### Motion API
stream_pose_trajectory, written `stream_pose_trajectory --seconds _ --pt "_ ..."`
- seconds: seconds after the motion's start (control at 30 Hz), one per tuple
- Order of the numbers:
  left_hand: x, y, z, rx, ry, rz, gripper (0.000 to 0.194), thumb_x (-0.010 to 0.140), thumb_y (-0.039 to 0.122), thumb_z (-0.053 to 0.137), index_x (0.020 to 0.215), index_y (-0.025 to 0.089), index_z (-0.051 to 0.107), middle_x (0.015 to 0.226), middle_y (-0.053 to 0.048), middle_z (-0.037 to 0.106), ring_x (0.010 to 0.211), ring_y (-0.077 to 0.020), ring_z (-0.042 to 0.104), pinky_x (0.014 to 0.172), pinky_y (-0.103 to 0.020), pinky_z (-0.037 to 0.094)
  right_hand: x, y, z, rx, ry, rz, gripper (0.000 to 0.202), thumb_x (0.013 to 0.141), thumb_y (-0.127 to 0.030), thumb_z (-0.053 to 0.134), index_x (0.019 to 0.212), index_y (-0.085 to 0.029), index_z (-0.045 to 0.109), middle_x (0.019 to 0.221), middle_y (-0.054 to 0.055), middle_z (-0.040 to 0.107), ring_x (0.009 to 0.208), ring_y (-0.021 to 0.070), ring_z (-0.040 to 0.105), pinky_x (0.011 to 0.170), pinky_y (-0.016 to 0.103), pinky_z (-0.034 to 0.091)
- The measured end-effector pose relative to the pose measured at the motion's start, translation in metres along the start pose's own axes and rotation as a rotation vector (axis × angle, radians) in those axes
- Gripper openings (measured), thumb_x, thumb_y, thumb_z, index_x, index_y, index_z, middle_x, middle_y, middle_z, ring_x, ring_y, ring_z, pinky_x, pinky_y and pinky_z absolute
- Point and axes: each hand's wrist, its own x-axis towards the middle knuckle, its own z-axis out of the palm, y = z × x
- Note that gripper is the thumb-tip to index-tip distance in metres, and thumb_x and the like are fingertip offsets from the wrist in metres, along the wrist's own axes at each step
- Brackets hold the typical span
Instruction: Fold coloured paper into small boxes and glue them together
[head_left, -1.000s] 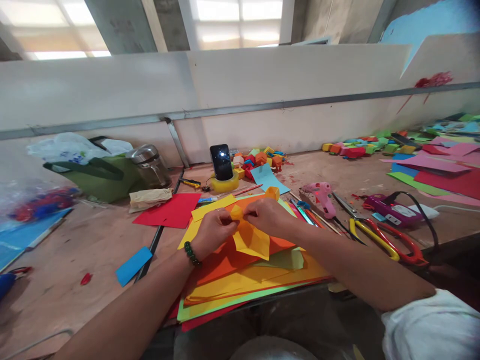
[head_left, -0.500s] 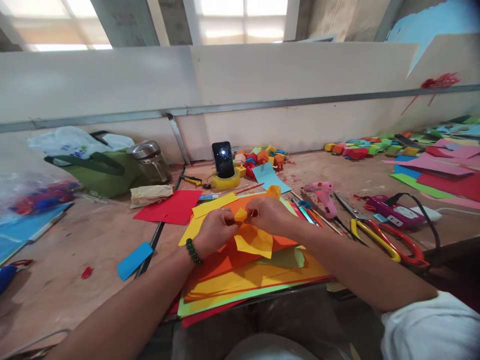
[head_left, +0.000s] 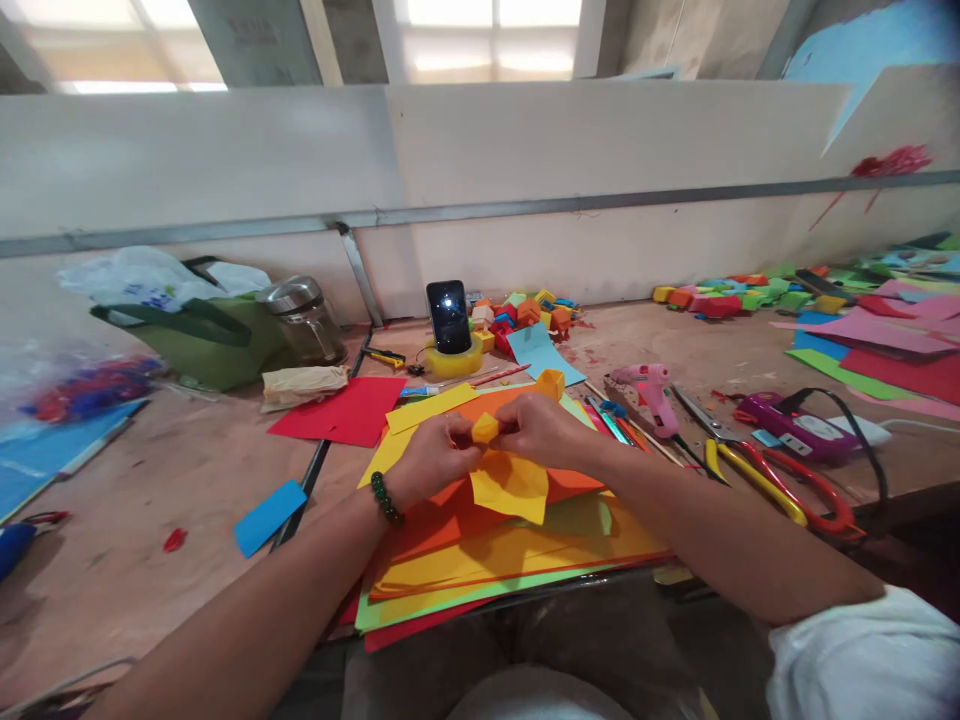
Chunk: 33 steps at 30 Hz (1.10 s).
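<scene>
A small folded yellow paper piece (head_left: 485, 429) is held between my two hands, above a stack of coloured paper sheets (head_left: 450, 575). My left hand (head_left: 435, 450), with a green bead bracelet at its wrist, pinches the piece from the left. From the right, the fingertips of my right hand (head_left: 536, 430) are closed on it. Just below lies a cut yellow paper sheet (head_left: 514, 487) with an uneven outline. Another folded yellow paper shape (head_left: 551, 384) rests behind my right hand. Some fingertips are hidden behind the folded piece.
A pink glue gun (head_left: 651, 395), large scissors (head_left: 757, 475) and a purple power strip (head_left: 799, 425) lie to the right. Behind are a phone (head_left: 450, 320) leaning on a tape roll (head_left: 456, 358) and several paper cubes (head_left: 529, 314). A green bag (head_left: 191, 350) and jar (head_left: 307, 325) stand left.
Both hands keep hold of the folded yellow paper. Its face has turned and shows more fully between the fingertips. The whole view has shifted slightly.
</scene>
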Motion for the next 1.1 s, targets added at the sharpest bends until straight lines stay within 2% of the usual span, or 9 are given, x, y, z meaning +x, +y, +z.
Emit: stream_pose_trajectory --seconds 0.13,0.27,0.37,0.53,0.63,0.77,0.9,1.0,1.1 --pt "-0.002 0.005 -0.002 -0.135 -0.126 -0.166 0.014 0.063 0.027 0.058 0.058 0.015 0.064 0.047 0.005 0.045 0.046 -0.0084 0.035 0.044 -0.022 0.027 0.003 0.002 0.003 0.021 0.039 0.001 0.014 0.070 -0.010 0.062 0.057 -0.014 0.067 0.052 -0.003 0.056 0.053 0.0083 0.047 0.048 0.022 0.025" --pt "-0.001 0.004 -0.002 -0.170 -0.073 -0.201 0.017 0.062 0.030 0.059 0.053 0.016 0.060 0.045 0.005 0.040 0.044 -0.0072 0.030 0.042 -0.023 0.022 0.003 0.002 0.003 0.006 0.096 0.010 0.009 0.073 -0.017 0.065 0.065 -0.016 0.069 0.060 -0.001 0.062 0.057 0.0097 0.050 0.049 0.021 0.028" --pt "0.000 0.004 -0.003 -0.272 -0.073 -0.235 0.018 0.060 0.031 0.060 0.050 0.017 0.054 0.045 0.006 0.038 0.043 -0.0067 0.030 0.040 -0.022 0.022 0.003 0.003 0.001 -0.032 0.117 0.037 0.014 0.074 -0.021 0.066 0.061 -0.016 0.066 0.059 -0.001 0.062 0.055 0.0099 0.050 0.050 0.022 0.029" --pt "0.002 0.008 -0.003 -0.669 -0.089 -0.338 0.012 0.057 0.023 0.058 0.049 0.018 0.050 0.052 0.001 0.049 0.050 -0.0106 0.050 0.050 -0.023 0.044 0.005 0.006 -0.001 -0.032 0.119 0.026 0.013 0.077 -0.018 0.064 0.064 -0.017 0.066 0.062 -0.001 0.063 0.056 0.0096 0.051 0.052 0.022 0.031" --pt "0.003 0.009 -0.003 -0.774 -0.071 -0.401 0.008 0.059 0.022 0.058 0.053 0.017 0.056 0.055 -0.001 0.055 0.052 -0.0112 0.054 0.053 -0.024 0.048 0.003 0.003 -0.002 -0.051 0.116 0.038 0.011 0.077 -0.017 0.063 0.066 -0.017 0.066 0.065 0.000 0.065 0.059 0.0108 0.052 0.053 0.023 0.032" --pt "0.000 0.007 -0.003 -0.666 -0.071 -0.385 0.018 0.061 0.024 0.067 0.051 0.016 0.055 0.046 0.004 0.047 0.040 -0.0062 0.042 0.040 -0.019 0.036 -0.001 -0.006 -0.002 -0.064 0.105 0.054 0.012 0.077 -0.016 0.062 0.066 -0.017 0.067 0.063 0.000 0.065 0.057 0.0114 0.053 0.053 0.024 0.033" --pt "-0.002 0.002 -0.002 -0.484 -0.097 -0.351 0.014 0.061 0.028 0.070 0.062 0.014 0.069 0.045 0.004 0.051 0.035 -0.0036 0.031 0.034 -0.019 0.022 -0.002 -0.007 0.003 -0.066 0.115 0.013 0.011 0.075 -0.012 0.061 0.069 -0.017 0.069 0.066 0.001 0.067 0.058 0.0125 0.056 0.054 0.024 0.036" --pt "0.001 -0.002 0.000 -0.414 -0.006 -0.221 0.022 0.059 0.035 0.073 0.061 0.013 0.071 0.051 0.000 0.060 0.042 -0.0075 0.043 0.040 -0.020 0.033 -0.001 0.001 0.005 0.057 0.176 -0.124 0.014 0.075 -0.011 0.057 0.076 -0.018 0.070 0.074 0.002 0.070 0.066 0.0132 0.060 0.059 0.024 0.041" --pt "0.005 -0.006 0.000 -0.396 0.089 -0.039 0.031 0.061 0.043 0.074 0.069 0.013 0.075 0.070 -0.005 0.072 0.061 -0.0160 0.059 0.057 -0.026 0.048 0.001 0.006 -0.002 0.292 0.292 -0.237 0.017 0.080 -0.018 0.052 0.088 -0.018 0.068 0.084 0.003 0.069 0.074 0.0137 0.061 0.062 0.023 0.045"
